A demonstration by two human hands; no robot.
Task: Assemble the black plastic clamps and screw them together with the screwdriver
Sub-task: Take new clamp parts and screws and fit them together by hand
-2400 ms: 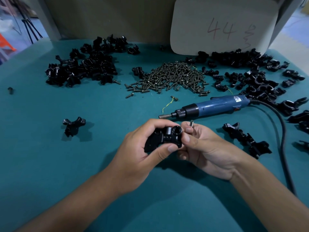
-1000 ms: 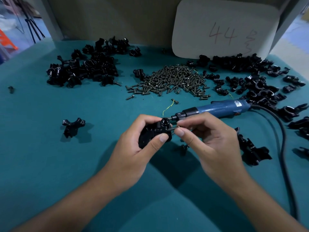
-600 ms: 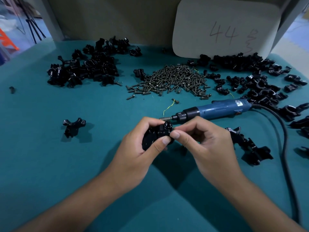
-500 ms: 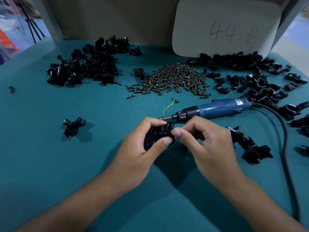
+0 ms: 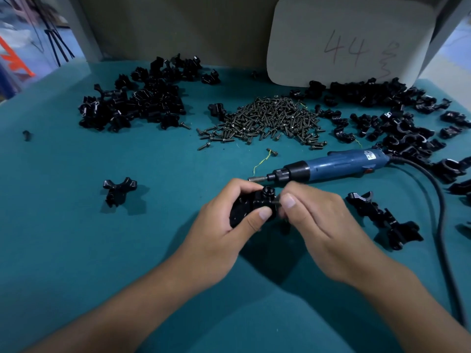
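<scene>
Black clamp (image 5: 251, 206) within left hand (image 5: 219, 240) fingers (image 5: 257, 217).

The clamps (image 5: 132, 108) are glossy black plastic. Right of them, the screws (image 5: 267, 121) look dark dull metal. The table (image 5: 76, 250) cover is matt teal cloth.

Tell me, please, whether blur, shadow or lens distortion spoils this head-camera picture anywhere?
Head view: sharp at centre, so the black clamp and electric screwdriver read clearly; the top-left corner is smeared; both hands cast dark shadows on the teal table; wide-angle bending curves its far edge.
</scene>
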